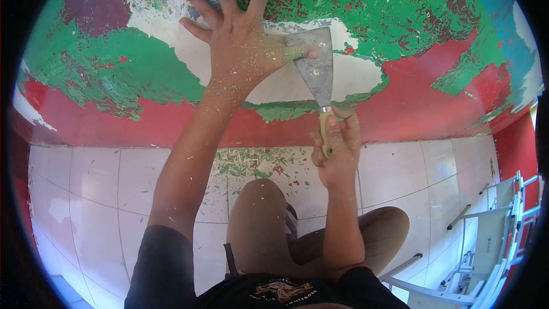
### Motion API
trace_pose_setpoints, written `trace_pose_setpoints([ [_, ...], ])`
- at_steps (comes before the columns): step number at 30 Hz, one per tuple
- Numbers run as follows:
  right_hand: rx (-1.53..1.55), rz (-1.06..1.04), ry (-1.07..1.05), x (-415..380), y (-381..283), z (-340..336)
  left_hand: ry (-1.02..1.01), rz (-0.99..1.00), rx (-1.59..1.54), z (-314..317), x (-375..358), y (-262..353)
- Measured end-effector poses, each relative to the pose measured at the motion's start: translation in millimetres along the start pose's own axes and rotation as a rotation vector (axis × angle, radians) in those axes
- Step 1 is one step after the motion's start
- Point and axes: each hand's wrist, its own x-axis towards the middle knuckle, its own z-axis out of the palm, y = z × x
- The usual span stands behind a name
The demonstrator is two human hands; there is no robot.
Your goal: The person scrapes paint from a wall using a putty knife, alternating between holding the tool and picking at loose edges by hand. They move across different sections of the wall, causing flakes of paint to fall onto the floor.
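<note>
1. Scraper (318,74) up at the painted wall (434,71), blade over the pale patch (357,77), right hand (338,147) wrapped round its handle!
2. Left hand (237,43) spread wide, grasping nothing, thumb on the blade.
3. Scraping looks like the step in hand: flakes (243,166) litter the floor (94,180) below.
4. Next move, I'd judge, calls for working the edge under the remaining green paint (377,8).
</note>
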Motion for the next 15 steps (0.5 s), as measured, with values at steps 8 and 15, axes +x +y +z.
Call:
trace_pose_setpoints([
  [8,-0.095,0.034,0.071,13,-30,-4,-0.032,-0.08,-0.093,6,6,11],
  [15,-0.196,0.125,0.088,31,-56,-17,-0.02,-0.123,0.031,11,6,16],
])
